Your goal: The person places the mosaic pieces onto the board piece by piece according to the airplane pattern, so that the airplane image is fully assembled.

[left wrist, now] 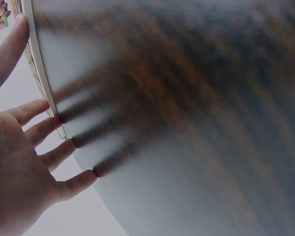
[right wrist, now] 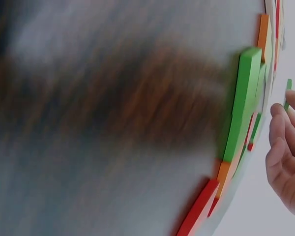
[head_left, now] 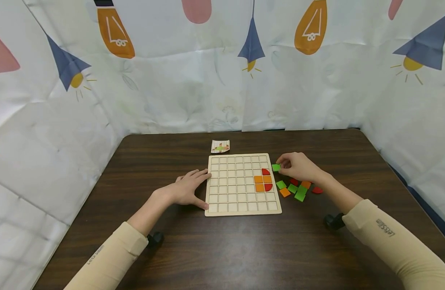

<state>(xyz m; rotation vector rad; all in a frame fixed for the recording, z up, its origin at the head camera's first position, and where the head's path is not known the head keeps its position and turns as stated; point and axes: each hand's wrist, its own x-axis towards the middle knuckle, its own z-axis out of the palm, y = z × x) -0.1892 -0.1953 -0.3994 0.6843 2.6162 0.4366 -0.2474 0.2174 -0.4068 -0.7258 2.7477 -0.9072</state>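
A pale wooden grid board [head_left: 227, 192] lies on the dark table. Three orange squares [head_left: 258, 179] and two red quarter-round tiles [head_left: 268, 187] sit in cells near its right side. My left hand [head_left: 184, 189] is spread at the board's left edge, thumb near the lower corner and fingers at the side; the left wrist view shows these straight fingers [left wrist: 45, 132] along the rim. Just off the board's right edge, my right hand [head_left: 298, 166] pinches a green square tile [head_left: 276, 167] between thumb and fingertips. In the right wrist view this tile [right wrist: 288, 91] is held above the table.
Loose green tiles [head_left: 300, 193], orange tiles [head_left: 285, 192] and red tiles [head_left: 317, 190] lie right of the board, below my right hand. A small pattern card [head_left: 220, 146] lies behind the board. Printed white cloth [head_left: 193, 100] hangs around the table.
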